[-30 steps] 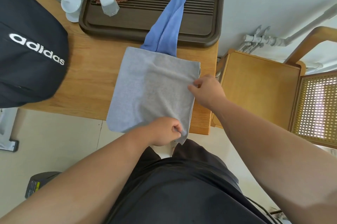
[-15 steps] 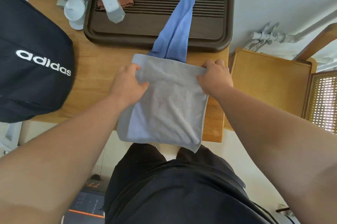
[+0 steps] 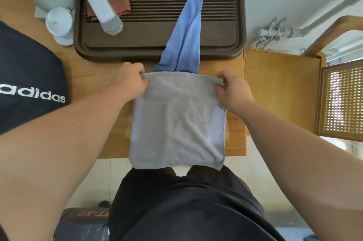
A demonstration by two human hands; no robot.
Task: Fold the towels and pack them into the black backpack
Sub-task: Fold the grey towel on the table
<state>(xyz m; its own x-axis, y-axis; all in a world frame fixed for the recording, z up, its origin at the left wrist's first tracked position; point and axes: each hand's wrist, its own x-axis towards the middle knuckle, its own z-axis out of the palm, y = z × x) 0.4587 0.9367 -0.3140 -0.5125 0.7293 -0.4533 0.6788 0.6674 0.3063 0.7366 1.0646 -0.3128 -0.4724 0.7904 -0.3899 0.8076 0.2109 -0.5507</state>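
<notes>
L hand (image 3: 128, 81) & R hand (image 3: 233, 91) each pinch a far corner of the grey towel (image 3: 176, 123). It's on the surface (image 3: 94, 75), near edge hanging off. Blue towel (image 3: 186, 40) sticks out past it, onto the tray (image 3: 161, 52). Black backpack (image 3: 29, 87) at left. Risks: uneven pull = skewed fold. Overhang could slide it off, or the blue one gets dragged along.

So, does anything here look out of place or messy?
The blue towel lies rumpled and unfolded, trailing onto the brown tray. Its near end disappears behind the grey towel, whose near edge overhangs the table.
</notes>
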